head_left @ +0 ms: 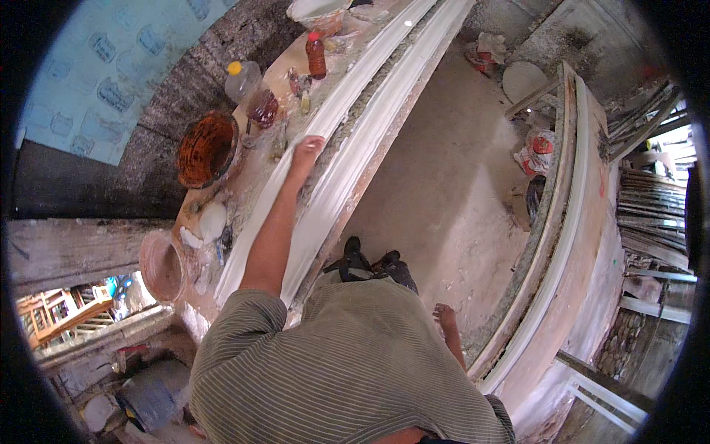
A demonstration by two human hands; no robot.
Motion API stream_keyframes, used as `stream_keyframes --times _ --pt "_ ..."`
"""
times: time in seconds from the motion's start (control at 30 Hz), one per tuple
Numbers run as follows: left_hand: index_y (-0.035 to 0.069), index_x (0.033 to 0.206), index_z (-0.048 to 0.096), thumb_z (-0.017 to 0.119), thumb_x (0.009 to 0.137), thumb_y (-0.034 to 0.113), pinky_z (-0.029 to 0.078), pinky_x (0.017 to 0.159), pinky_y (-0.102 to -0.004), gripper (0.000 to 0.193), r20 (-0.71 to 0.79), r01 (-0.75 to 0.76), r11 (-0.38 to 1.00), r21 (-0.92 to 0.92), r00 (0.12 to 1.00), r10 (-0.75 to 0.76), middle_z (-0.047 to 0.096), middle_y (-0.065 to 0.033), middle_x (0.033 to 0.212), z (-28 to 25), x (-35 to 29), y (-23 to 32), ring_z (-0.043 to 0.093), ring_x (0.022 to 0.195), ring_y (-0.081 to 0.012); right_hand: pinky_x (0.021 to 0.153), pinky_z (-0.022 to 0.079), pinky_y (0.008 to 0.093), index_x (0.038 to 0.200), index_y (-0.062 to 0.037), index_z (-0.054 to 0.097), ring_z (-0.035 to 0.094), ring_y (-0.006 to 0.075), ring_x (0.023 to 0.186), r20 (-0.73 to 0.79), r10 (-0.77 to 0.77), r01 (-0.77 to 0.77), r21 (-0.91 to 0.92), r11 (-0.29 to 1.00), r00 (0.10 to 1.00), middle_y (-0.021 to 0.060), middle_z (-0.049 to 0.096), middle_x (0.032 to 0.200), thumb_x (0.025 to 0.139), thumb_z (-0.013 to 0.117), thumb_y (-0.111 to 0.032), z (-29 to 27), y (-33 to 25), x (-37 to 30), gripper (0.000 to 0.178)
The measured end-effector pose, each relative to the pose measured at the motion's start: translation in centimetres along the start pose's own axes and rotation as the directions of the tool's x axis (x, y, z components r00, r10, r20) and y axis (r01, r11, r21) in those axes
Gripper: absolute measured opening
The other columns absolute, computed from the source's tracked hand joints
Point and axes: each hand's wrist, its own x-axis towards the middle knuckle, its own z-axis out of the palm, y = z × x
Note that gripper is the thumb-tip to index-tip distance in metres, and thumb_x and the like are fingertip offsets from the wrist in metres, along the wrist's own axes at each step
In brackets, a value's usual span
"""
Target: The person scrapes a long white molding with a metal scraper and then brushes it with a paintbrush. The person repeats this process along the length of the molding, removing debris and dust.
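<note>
My left hand [308, 146] is stretched out over the long white moulding [285, 177] on the workbench, at its inner edge. Its fingers are curled together, and anything inside them is too small or hidden to make out. A second white moulding strip [362, 155] runs parallel to it along the bench's right edge, with a rough grey gap between the two. Down at my right side hangs my right hand [444, 314], away from any object, its fingers loosely apart with nothing in them.
Along the bench's left side stand an orange-stained bowl [207, 150], a pink bucket [162, 265], a yellow-capped bottle [242, 80] and a red-capped bottle [316, 56]. Another bench [569, 274] with a white strip curves along the right. Bags [537, 152] lie on the floor beside it.
</note>
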Motion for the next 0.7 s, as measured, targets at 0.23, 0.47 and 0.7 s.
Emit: stream_keyframes --times 0.23,0.47,0.7 --pt "-0.002 0.101 0.069 0.070 0.087 0.026 0.054 0.081 -0.0410 0.031 -0.248 0.025 0.835 0.549 0.959 0.135 0.073 -0.0197 0.094 -4.1 17.7 -4.0 0.071 0.088 -0.0306 0.067 0.055 0.0335 0.115 -0.0056 0.068 0.070 0.0205 0.084 -0.311 -0.222 0.154 -0.228 0.961 0.924 0.0091 0.071 0.105 0.096 0.059 -0.026 -5.9 -5.6 0.7 0.029" --pt "-0.001 0.099 0.068 0.068 0.088 0.031 0.053 0.073 -0.0439 0.034 0.056 -0.091 0.155 0.984 0.975 0.216 0.072 -0.0206 0.093 -1.1 28.0 -7.3 0.069 0.083 -0.0314 0.100 0.047 0.0462 0.117 -0.0071 0.070 0.063 0.0376 0.112 -0.415 -0.080 -0.128 -0.450 0.884 0.906 0.0196 0.068 0.119 0.094 0.057 -0.047 -2.4 -6.7 -9.7 0.047" --pt "0.000 0.099 0.068 0.067 0.089 0.032 0.052 0.071 -0.0429 0.033 0.067 -0.176 0.255 0.951 0.921 0.384 0.071 -0.0195 0.093 1.2 29.0 -4.0 0.067 0.080 -0.0300 0.088 0.051 0.0470 0.102 -0.0032 0.071 0.065 0.0392 0.099 -0.393 0.032 -0.190 -0.370 0.909 0.919 0.0199 0.069 0.107 0.089 0.056 -0.032 2.3 2.3 -16.9 0.035"
